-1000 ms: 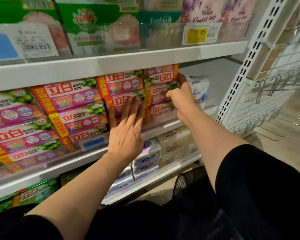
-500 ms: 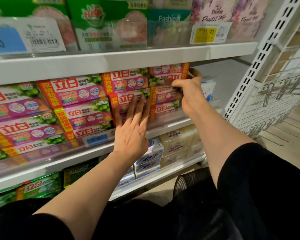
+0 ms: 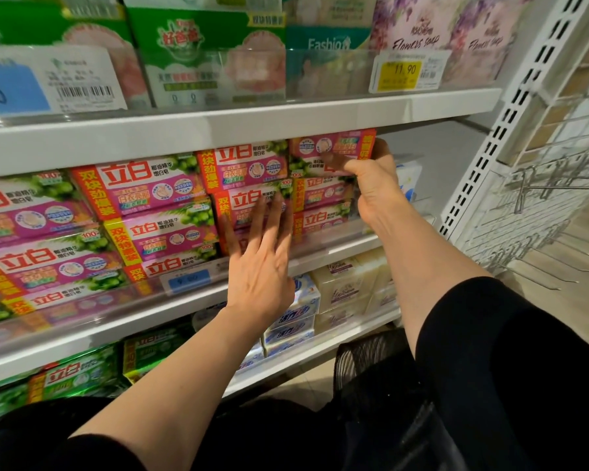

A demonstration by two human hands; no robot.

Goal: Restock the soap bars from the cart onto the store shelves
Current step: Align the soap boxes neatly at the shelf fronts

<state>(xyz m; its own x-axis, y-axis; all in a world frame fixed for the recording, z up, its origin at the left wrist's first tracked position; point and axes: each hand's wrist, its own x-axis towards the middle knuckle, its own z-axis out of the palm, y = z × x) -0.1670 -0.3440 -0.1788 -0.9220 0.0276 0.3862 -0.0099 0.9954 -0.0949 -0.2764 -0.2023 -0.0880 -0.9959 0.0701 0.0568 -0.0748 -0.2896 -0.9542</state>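
Pink and red soap packs point(image 3: 150, 195) fill the middle shelf point(image 3: 92, 329) in stacked rows. My right hand point(image 3: 371, 185) grips the top pack point(image 3: 330, 147) of the rightmost stack, thumb across its front and fingers round its right end. The pack sits just under the upper shelf board. My left hand point(image 3: 262, 263) lies flat with straight fingers against the front of the neighbouring stack point(image 3: 249, 202). The cart's black mesh edge point(image 3: 364, 355) shows low between my arms.
A white soap box point(image 3: 409, 176) stands behind my right hand at the shelf's right end. Green and floral boxes point(image 3: 204, 52) line the upper shelf, with a yellow price tag point(image 3: 402, 74). White and blue soaps point(image 3: 344, 287) fill the lower shelf. A wire rack point(image 3: 555, 185) stands right.
My right hand has risen from the middle of the rightmost stack to its top pack and closed round it. My left hand stays flat on the neighbouring stack.
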